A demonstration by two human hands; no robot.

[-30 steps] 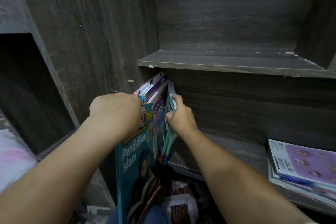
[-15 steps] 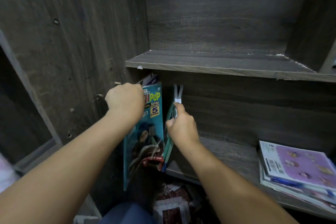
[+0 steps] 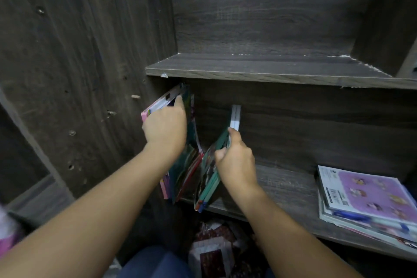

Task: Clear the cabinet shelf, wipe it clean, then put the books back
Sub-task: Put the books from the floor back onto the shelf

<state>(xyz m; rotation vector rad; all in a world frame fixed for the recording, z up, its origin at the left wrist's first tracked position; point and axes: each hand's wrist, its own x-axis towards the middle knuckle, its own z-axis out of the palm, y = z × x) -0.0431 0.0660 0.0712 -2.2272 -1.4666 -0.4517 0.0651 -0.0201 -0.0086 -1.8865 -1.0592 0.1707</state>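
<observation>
cabinet shelf (image 3: 282,187), upright books (image 3: 209,178) gripped by hands (image 3: 165,128) (image 3: 234,162)

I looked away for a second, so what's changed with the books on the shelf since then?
The left hand pushed its bundle of books back against the left wall. The right hand drew the thin green books rightward, opening a gap. Both hands keep their grip; the flat stack on the right stayed put.

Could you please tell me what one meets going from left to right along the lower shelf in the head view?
The upright books held by the left hand → thin green books held by the right hand → flat stack with a purple cover.
</observation>
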